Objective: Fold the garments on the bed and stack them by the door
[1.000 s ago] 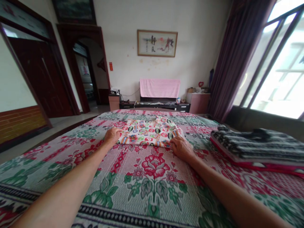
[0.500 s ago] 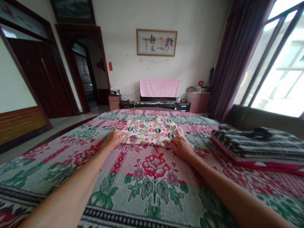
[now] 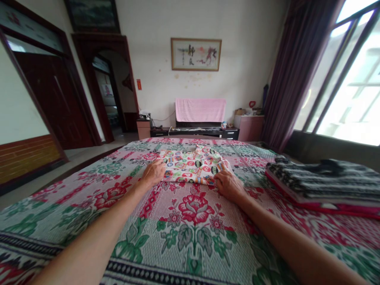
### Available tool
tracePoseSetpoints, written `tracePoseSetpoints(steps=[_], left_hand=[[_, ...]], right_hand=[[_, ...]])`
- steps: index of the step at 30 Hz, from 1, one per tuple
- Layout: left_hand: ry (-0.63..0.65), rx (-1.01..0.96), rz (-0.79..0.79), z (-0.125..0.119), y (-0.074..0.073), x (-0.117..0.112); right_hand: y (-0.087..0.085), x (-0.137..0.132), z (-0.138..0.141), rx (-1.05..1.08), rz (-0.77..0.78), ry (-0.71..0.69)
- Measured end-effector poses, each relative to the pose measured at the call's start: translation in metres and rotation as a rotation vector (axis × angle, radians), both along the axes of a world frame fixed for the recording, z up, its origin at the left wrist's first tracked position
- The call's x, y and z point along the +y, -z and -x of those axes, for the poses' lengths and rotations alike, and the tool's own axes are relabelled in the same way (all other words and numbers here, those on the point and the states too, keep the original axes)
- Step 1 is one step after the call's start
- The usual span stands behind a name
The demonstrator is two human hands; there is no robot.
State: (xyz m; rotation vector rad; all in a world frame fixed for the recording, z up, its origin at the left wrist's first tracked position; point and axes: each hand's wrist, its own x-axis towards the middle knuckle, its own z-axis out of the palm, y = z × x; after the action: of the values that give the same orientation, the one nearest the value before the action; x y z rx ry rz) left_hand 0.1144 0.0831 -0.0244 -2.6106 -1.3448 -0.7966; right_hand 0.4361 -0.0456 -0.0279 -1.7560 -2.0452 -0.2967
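Note:
A small white garment with a colourful badge-like print, probably a child's shirt, lies folded into a low rectangle on the flowered bedspread. Its neckline faces the far side. My left hand is closed at the left edge, fingertips on the cloth. At the near right corner my right hand has its fingers curled onto the fabric. Both sets of fingertips are partly hidden by the hands themselves.
Folded clothes, topped by a black-and-white knitted sweater, are stacked on the bed at right. Beyond the bed, a pink cloth hangs over a television on a low cabinet. A purple curtain borders the window.
My left hand has moved a little to the right, and the garment's left edge now lies further in. My right hand stays at its corner. The view has shifted slightly.

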Motion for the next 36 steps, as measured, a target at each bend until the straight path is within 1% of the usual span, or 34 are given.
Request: tracePoseSetpoints(steps=[3,5,8,11,15,18,22,25,27,30,33,36], left_hand=[[0.152,0.147,0.022,-0.019,0.003,-0.014],[0.183,0.223,0.079,-0.025,0.007,-0.019],[0.156,0.298,0.154,-0.024,0.013,-0.020],[0.144,0.316,0.161,-0.021,0.016,-0.017],[0.122,0.316,0.185,-0.020,0.015,-0.016],[0.076,0.308,0.238,-0.022,0.012,-0.019],[0.059,0.303,0.284,-0.024,0.009,-0.023],[0.063,0.275,0.287,-0.024,0.009,-0.023],[0.062,0.254,0.287,-0.023,0.010,-0.022],[0.057,0.253,0.287,-0.024,0.011,-0.021],[0.040,0.265,0.290,-0.024,0.009,-0.023],[0.047,0.272,0.293,-0.025,0.007,-0.026]], right_hand=[[-0.001,-0.001,0.000,-0.001,0.005,0.019],[-0.002,-0.002,0.001,-0.006,0.008,0.022],[-0.003,-0.004,0.002,-0.007,0.007,0.019],[-0.002,-0.003,0.002,0.000,0.004,0.021],[-0.003,-0.001,-0.001,0.026,0.014,0.024],[-0.010,0.000,0.003,0.037,0.042,-0.001],[-0.024,0.006,0.025,0.043,0.028,-0.119],[-0.031,0.019,0.049,0.040,0.082,-0.222],[-0.029,0.030,0.061,0.030,0.098,-0.282],[-0.018,0.042,0.070,-0.001,0.103,-0.309],[-0.005,0.043,0.070,-0.032,0.126,-0.288],[0.001,0.036,0.069,-0.009,0.145,-0.234]])
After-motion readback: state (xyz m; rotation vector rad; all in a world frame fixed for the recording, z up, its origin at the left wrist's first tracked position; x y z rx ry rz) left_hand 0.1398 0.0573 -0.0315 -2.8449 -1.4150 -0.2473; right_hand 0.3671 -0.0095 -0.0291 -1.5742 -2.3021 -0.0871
